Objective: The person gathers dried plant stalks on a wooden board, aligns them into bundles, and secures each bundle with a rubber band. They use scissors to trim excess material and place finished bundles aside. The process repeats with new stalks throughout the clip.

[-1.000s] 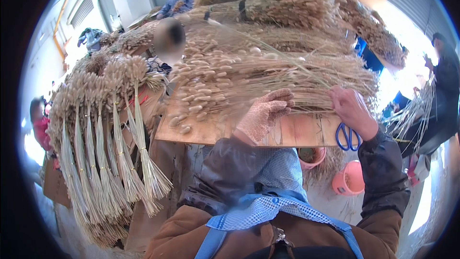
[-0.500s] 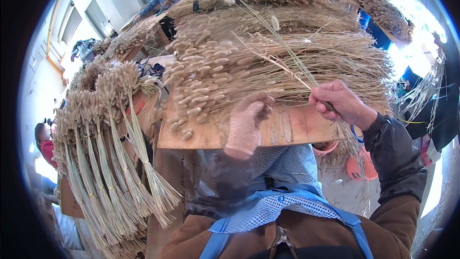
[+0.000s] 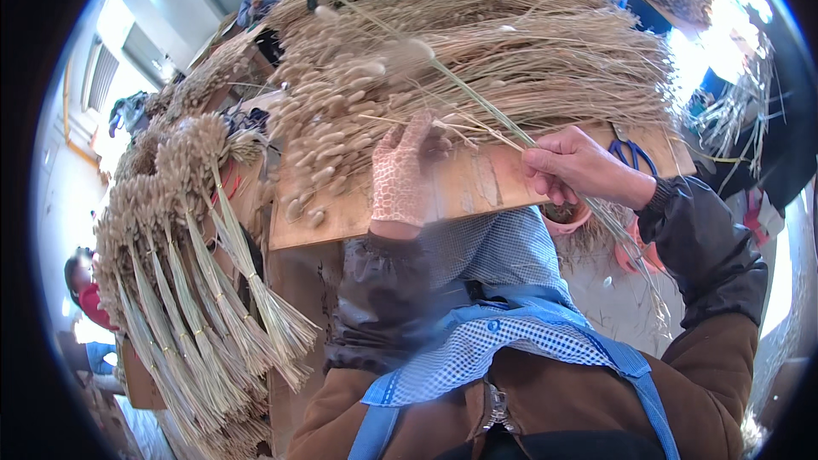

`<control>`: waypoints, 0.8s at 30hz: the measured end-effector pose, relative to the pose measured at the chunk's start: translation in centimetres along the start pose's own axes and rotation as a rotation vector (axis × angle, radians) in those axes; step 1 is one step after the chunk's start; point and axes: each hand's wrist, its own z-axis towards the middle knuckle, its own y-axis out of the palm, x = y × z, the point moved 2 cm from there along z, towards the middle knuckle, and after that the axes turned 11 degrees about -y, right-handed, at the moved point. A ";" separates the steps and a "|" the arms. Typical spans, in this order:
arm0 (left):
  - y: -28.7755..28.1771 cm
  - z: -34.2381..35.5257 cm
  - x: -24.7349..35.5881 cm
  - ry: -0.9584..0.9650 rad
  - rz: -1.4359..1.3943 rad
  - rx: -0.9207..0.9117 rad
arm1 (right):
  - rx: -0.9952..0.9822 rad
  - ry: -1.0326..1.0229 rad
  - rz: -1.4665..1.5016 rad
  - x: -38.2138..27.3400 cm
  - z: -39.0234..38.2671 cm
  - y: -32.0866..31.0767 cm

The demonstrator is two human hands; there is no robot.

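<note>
My bare right hand (image 3: 588, 169) is closed around a thin bunch of dried bunny-tail grass stems (image 3: 481, 100). They slant up and left across the pile, and their fluffy heads are blurred; the cut ends hang below the fist. My left hand (image 3: 399, 172), in a patterned tan glove, is raised over the table's near edge, left of the bunch. Pale dry leaf strands (image 3: 473, 129) stick out from the stems toward its fingers. Those fingers are curled and smeared, so whether they pinch a strand cannot be made out.
A deep pile of bunny-tail grass (image 3: 511, 55) covers the wooden tabletop (image 3: 358, 223). Blue-handled scissors (image 3: 630, 153) lie near its right edge. Tied bunches (image 3: 192, 290) hang at left. Pink containers (image 3: 566, 220) stand below. Other people (image 3: 260, 0) sit at the far left.
My left hand has moved up and left, toward the dry strands. The right hand keeps its hold, slightly left of before, and the stems lean further left. The scissors have come into sight.
</note>
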 end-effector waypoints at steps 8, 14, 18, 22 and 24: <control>0.5 -0.7 -0.7 0.008 0.084 -0.044 | 0.098 0.001 0.113 1.6 -2.6 -2.0; 0.0 -0.5 -1.3 0.040 -0.008 -0.101 | 0.062 -0.006 -0.088 3.3 -3.0 -3.6; -0.8 -0.1 -0.9 0.095 0.020 -0.012 | 0.113 -0.086 -0.146 4.1 -3.2 -4.5; -1.6 0.0 -0.1 0.087 -0.067 0.027 | 0.199 -0.105 -0.210 3.9 -4.3 -5.8; -2.2 0.0 0.5 0.087 -0.024 0.036 | 0.232 -0.131 -0.233 3.5 -5.2 -6.6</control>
